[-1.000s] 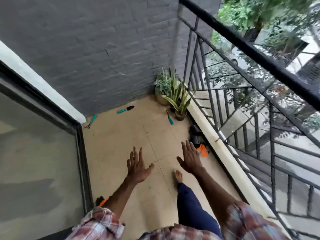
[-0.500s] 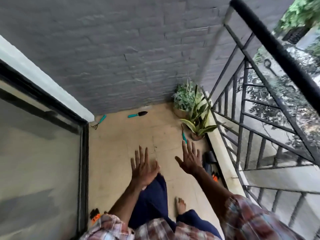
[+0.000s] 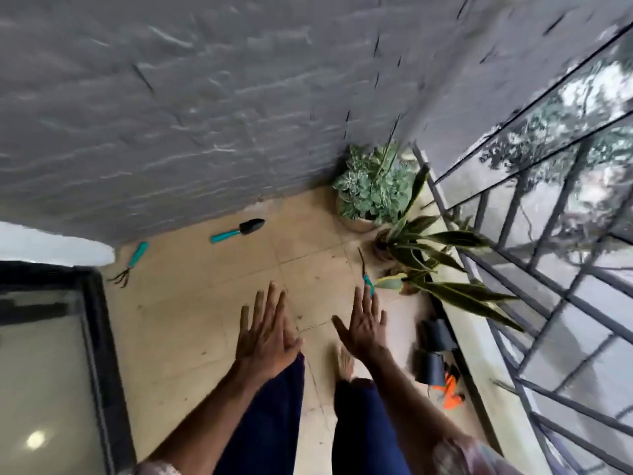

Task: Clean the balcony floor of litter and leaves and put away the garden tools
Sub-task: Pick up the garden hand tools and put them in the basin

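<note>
Left hand (image 3: 265,334) and right hand (image 3: 363,329) spread open above the balcony floor (image 3: 205,320)
They hover apart, fingers straight, holding nothing; a teal-handled tool (image 3: 366,277) lies just past the right hand, a trowel (image 3: 239,229) and a hand rake (image 3: 132,264) farther off by the grey wall (image 3: 205,114), potted plants (image 3: 370,190) in the corner

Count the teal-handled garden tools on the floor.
3: a hand rake by the door frame, a trowel near the grey wall, a thin tool beside the snake plants, its handle partly behind the right hand. Others may be hidden.
</note>
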